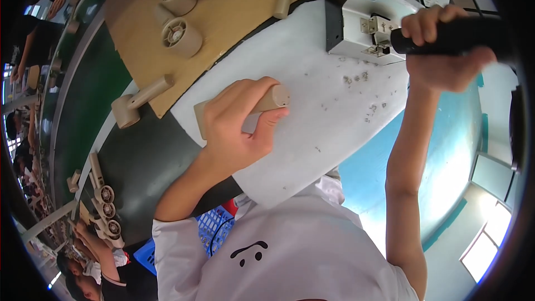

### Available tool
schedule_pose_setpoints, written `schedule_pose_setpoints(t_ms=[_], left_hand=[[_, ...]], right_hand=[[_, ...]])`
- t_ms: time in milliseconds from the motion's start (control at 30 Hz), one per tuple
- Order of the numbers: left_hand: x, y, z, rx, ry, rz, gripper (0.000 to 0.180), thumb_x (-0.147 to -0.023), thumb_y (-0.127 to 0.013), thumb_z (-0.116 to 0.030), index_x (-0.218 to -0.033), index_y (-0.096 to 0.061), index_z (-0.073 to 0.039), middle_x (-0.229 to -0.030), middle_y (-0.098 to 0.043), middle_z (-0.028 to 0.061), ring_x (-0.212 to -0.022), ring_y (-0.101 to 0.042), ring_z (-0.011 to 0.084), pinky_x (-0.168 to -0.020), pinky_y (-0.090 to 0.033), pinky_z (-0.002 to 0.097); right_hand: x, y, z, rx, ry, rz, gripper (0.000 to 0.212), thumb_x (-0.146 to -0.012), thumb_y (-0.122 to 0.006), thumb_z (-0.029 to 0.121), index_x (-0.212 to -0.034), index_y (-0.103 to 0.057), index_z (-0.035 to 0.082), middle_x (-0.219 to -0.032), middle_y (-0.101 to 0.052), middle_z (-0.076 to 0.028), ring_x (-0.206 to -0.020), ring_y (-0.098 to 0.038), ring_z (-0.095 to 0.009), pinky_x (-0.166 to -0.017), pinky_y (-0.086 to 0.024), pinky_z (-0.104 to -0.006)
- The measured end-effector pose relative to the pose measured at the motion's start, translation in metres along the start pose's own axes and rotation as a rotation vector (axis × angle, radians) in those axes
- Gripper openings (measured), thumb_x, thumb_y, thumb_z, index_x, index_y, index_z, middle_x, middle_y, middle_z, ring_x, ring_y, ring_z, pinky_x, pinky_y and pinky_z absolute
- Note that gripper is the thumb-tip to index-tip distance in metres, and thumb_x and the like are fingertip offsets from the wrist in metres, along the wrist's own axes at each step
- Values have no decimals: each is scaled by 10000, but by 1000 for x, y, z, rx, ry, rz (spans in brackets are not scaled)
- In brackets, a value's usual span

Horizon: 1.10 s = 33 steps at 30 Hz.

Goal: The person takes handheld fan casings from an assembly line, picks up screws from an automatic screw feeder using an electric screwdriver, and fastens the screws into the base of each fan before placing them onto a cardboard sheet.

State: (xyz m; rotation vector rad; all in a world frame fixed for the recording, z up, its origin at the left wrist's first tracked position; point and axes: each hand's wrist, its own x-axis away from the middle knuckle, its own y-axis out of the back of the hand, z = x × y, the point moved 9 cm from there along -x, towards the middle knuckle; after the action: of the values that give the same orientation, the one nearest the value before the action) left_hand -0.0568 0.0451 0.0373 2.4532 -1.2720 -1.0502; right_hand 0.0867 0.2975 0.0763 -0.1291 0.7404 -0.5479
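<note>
My left hand (237, 114) is closed around a beige handheld fan (277, 96), holding it over the white sheet. The round end of its handle sticks out past my thumb and forefinger; my palm covers much of the rest. At the upper right, my right hand (440, 47) grips a black cylindrical power screwdriver (468, 36). The driver's front end points left at the metal outlet of a screw feeder (378, 34); whether its bit touches a screw cannot be seen. Small dark screws (356, 78) lie scattered on the sheet below the feeder.
Several similar beige fans (182, 37) lie on a brown cardboard sheet (134, 22) at the upper left. One fan (139, 100) rests across its edge. More fans (106, 209) stand beside a green conveyor (81, 108). A blue basket (214, 226) is below. Other people work at left.
</note>
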Motion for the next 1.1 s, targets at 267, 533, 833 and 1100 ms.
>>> schedule_pose_setpoints(t_ms=[267,533,833,1100], left_hand=[[-2,-2,6,22,-7,16,257,-725,-751,-35,-953,-645,20,-750,-631,125,-616,-594,255,-571,-481,294],[0,-1,-1,145,15,-27,262,-735,-745,-36,-968,-643,26,-754,-637,126,-605,-602,237,-561,-489,284],[8,-4,-4,164,-2,9,268,-779,-731,-50,-1006,-627,48,-789,-647,126,-653,-615,211,-607,-493,263],[10,-1,-6,132,6,-17,255,-749,-733,-28,-972,-629,39,-743,-624,122,-600,-589,232,-566,-478,279]], right_hand=[[-6,5,-15,165,-87,-104,786,-824,-407,804,-986,-492,41,-694,-460,-58,-587,-402,-163,-598,-382,-340],[29,-56,-29,-368,-199,4,749,-822,-401,804,-1009,-482,83,-692,-428,7,-573,-394,-118,-599,-375,-299],[31,-114,-7,-527,-103,92,562,-841,-557,652,-973,-409,125,-735,-469,28,-616,-479,-74,-629,-390,-244],[37,-131,-14,-530,-64,116,564,-850,-544,659,-980,-406,128,-738,-477,36,-620,-484,-73,-626,-390,-240]])
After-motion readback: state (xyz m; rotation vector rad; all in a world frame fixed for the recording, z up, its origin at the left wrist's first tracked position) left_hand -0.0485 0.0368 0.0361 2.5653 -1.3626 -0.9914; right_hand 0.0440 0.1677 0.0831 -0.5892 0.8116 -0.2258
